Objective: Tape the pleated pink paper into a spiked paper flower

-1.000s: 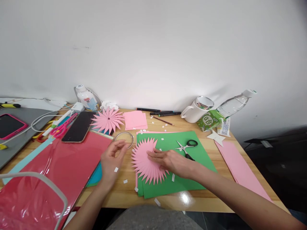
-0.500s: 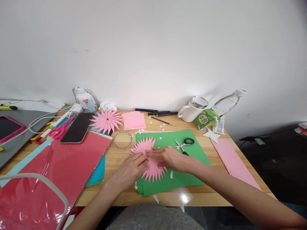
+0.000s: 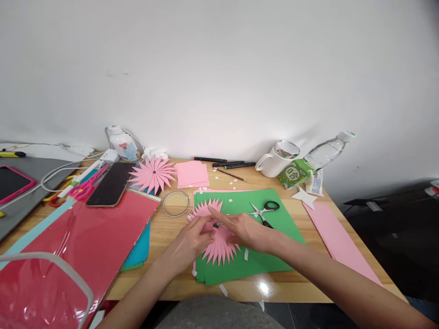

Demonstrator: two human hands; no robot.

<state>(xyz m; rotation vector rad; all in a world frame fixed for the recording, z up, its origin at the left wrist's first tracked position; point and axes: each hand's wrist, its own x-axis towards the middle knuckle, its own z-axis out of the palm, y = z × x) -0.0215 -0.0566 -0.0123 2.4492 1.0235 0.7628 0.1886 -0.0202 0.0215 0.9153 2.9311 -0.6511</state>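
On green paper sheets (image 3: 281,256) lies a pink pleated paper rosette (image 3: 221,249) with pointed tips fanned out in a ring; a small dark gap shows at its centre. My left hand (image 3: 190,240) rests on its left side, thumb and fingers apart around the centre. From the right, my right hand (image 3: 248,230) reaches over it with fingers stretched out on the folds. Both palms hide part of the rosette. Black-handled scissors (image 3: 262,211) lie with blades parted on the green paper, just beyond my right hand. White paper scraps (image 3: 246,254) are scattered about.
A finished-looking pink paper rosette (image 3: 153,172), pink squares (image 3: 192,173) and a tape roll (image 3: 175,203) lie behind left. Markers (image 3: 229,163), a mug (image 3: 277,160), a green carton (image 3: 293,173) and a leaning bottle (image 3: 325,151) line the wall. Left are a phone (image 3: 111,185) and red sheets (image 3: 92,228).
My fingers have drawn slightly apart over the rosette's middle, so its dark centre now shows. My right index finger has shifted up and left. The view has tilted a little.
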